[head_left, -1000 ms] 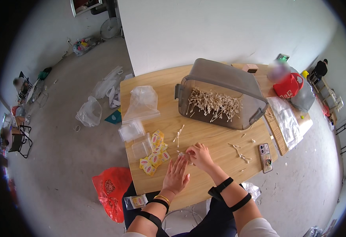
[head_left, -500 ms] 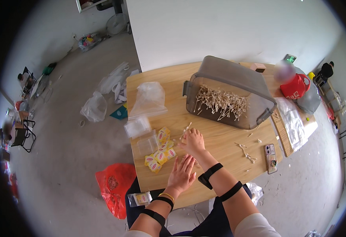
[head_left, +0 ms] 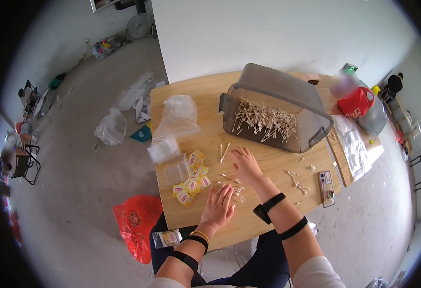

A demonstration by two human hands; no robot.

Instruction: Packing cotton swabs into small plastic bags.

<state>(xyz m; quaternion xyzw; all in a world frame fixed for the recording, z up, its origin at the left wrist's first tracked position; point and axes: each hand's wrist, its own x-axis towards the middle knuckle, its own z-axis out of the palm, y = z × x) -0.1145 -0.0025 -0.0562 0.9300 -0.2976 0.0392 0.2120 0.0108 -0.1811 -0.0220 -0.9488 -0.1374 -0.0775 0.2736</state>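
Observation:
My left hand (head_left: 217, 206) lies flat near the table's front edge, its fingers stretched out beside a small group of cotton swabs (head_left: 238, 191). Some of those swabs are partly covered by its fingertips. My right hand (head_left: 245, 164) hovers over the table just beyond, fingers loosely bent and apart, with nothing visible in them. Two cotton swabs (head_left: 225, 152) lie side by side to the left of its fingertips. Left of my hands are yellow-and-white printed packets (head_left: 191, 185) in a loose pile. A tilted grey plastic bin (head_left: 311, 108) holds a heap of cotton swabs (head_left: 267, 119).
Clear plastic bags (head_left: 176, 116) lie on the table's left side. Stray swabs (head_left: 295, 181) and a phone (head_left: 325, 188) are at the right. A red bag (head_left: 136, 221) hangs at the left edge. A wrapped packet (head_left: 167, 237) rests on my lap.
My right hand has moved up and to the right, away from my left hand. Two swabs formerly at its fingers now lie on the table, and the swabs near my left hand are uncovered.

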